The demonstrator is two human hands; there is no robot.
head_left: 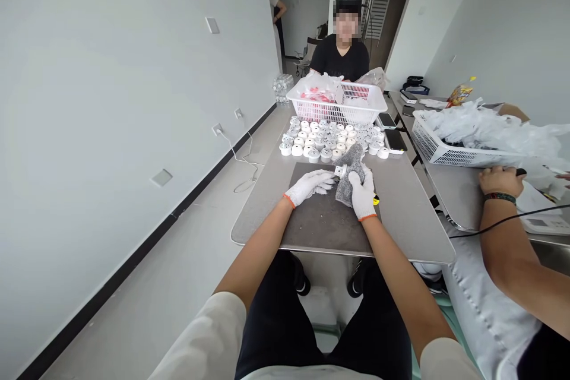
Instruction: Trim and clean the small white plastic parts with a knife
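My left hand (314,184), in a white knit glove with an orange cuff, lies over a dark mat (312,228). Its fingers stretch toward the right, just short of a grey cloth (344,193), and nothing shows in them. My right hand (364,193), gloved alike, is closed around that cloth with the thumb on top. A small white part (340,171) with metal-looking details sticks out at the cloth's left side; how it is held is hidden. Beside the right hand, a yellow and black object (376,199) is mostly covered.
Rows of round white parts (307,142) stand beyond my hands. Behind them is a white basket (316,111) with bags and red pieces. Phones (395,141) lie at right. A person (341,53) sits opposite; another's arm (503,219) rests on the right-hand table by a second basket (439,151).
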